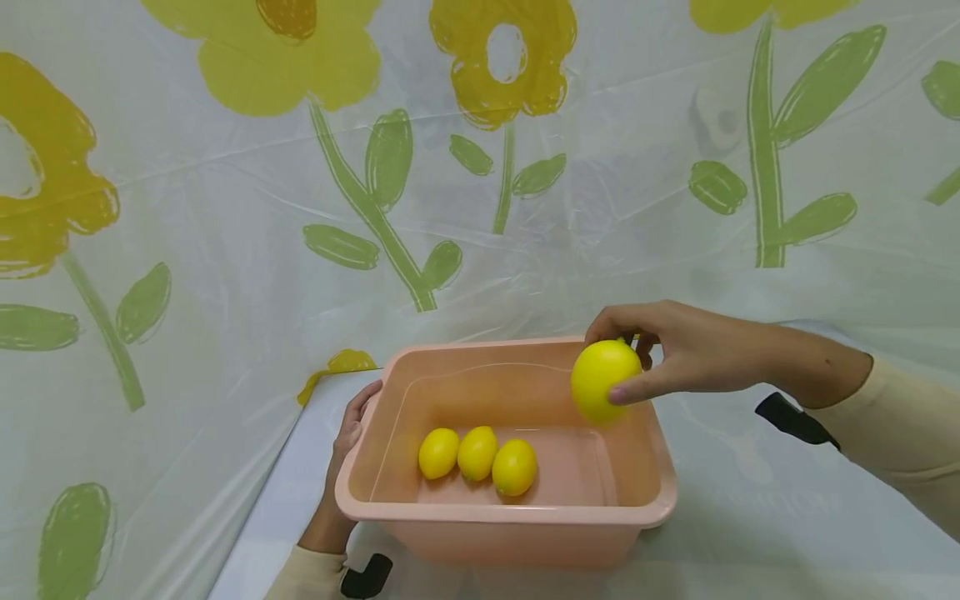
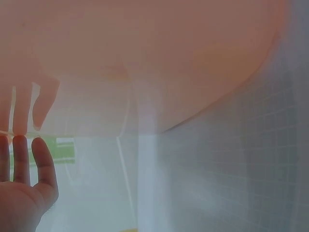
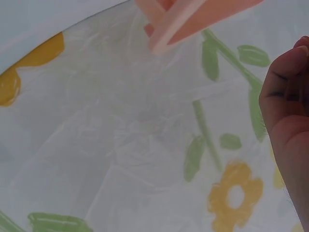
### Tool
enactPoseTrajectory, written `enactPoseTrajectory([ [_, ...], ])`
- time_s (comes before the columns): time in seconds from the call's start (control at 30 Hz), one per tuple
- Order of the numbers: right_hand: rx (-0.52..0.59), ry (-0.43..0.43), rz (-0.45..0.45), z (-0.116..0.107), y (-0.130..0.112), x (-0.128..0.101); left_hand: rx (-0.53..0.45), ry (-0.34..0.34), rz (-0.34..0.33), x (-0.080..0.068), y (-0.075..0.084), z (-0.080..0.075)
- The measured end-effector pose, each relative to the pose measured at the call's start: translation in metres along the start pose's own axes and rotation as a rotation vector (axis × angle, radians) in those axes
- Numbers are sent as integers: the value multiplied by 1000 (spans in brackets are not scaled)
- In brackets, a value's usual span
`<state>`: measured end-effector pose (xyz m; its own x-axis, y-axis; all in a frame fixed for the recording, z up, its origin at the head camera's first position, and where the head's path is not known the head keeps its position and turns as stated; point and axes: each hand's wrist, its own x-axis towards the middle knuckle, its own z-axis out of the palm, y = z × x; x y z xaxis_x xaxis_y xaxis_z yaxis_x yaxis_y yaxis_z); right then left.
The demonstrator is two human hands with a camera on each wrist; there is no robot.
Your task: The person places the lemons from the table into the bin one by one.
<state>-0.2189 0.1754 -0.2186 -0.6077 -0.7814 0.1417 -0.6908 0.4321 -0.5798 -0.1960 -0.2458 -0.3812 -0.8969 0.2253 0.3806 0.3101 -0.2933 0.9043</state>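
My right hand [image 1: 678, 346] pinches a yellow lemon [image 1: 603, 379] between thumb and fingers, above the right end of a pink plastic basin [image 1: 510, 514]. Inside, toward the left, three lemons sit close together on the floor: a left one [image 1: 438, 453], a middle one [image 1: 477, 453] and a right one [image 1: 514, 467]. My left hand [image 1: 351, 425] is at the basin's left side, fingers by the rim. In the left wrist view its fingers [image 2: 21, 157] are straight, tips against the basin's glossy wall. The right wrist view catches part of my right hand [image 3: 289, 101]; the held lemon is out of sight there.
Under the basin is a pale table [image 1: 735, 492]. A translucent sheet [image 1: 600, 217] printed with yellow flowers and green leaves hangs behind it and along the left. Black bands [image 1: 795, 418] are at both wrists.
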Motion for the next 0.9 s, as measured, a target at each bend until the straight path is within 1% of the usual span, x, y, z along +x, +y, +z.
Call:
enactPoseTrajectory([
  [0.13,-10,-12,-11,0,-4,9,1,17,-4,0,1,2],
  [0.33,-16,-19,5,3,-6,24,44,103,-94,-3,4,9],
  [0.47,-6,-32,21,5,-7,33,39,123,-124,-4,6,11],
  [0.6,9,-43,26,8,-8,41,54,126,-138,-5,7,12],
  [0.7,29,-46,25,10,-8,47,69,118,-132,-5,7,12],
  [0.9,66,-44,28,15,-9,57,36,57,-71,-6,3,9],
])
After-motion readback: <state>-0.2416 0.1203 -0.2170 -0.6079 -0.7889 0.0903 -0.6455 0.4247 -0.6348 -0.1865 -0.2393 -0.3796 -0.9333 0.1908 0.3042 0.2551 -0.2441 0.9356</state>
